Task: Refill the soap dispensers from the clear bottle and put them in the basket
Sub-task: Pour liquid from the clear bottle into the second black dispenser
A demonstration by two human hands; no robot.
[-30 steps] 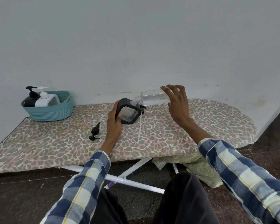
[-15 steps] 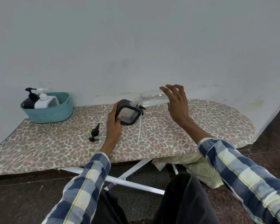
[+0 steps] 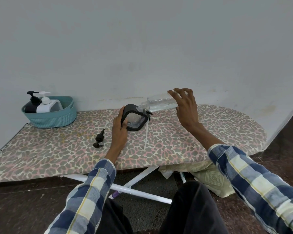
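Basket: far left on the board, holding a black and a white dispenser.
Pump: lying loose on the board.
Left hand: curled round the open dispenser.
Bottle: tipped, neck at the dispenser's mouth.
Right hand: fingertips grip the bottle's base.

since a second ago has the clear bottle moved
No. The clear bottle is tipped as before, its mouth at the black dispenser opening; the view merely shifted.
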